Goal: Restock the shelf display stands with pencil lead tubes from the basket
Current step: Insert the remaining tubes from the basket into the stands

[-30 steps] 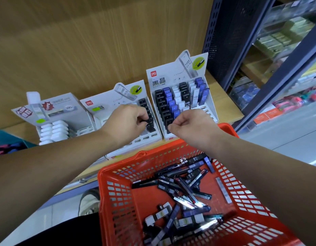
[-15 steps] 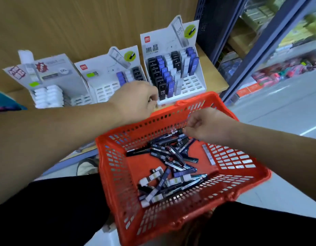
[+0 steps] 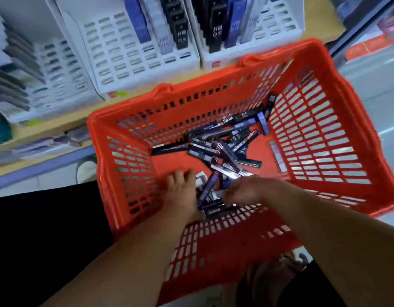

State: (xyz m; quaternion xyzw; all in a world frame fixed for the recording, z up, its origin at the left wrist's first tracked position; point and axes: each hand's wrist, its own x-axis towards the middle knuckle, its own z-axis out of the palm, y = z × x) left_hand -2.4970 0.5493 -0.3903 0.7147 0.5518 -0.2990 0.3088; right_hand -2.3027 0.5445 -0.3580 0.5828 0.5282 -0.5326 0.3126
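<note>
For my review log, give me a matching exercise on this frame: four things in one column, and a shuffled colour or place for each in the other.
Things:
1. basket
2. display stand
3. lead tubes
4. left hand

Colour or place:
A. white, on the shelf
B. orange
C. inside the basket, at its near side
D. heaped on the basket floor

Pairs: 1-B, 2-A, 3-D, 4-C.

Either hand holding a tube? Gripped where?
Cannot be told: left hand and right hand are both down among the lead tubes in the basket; fingers blurred.
</note>
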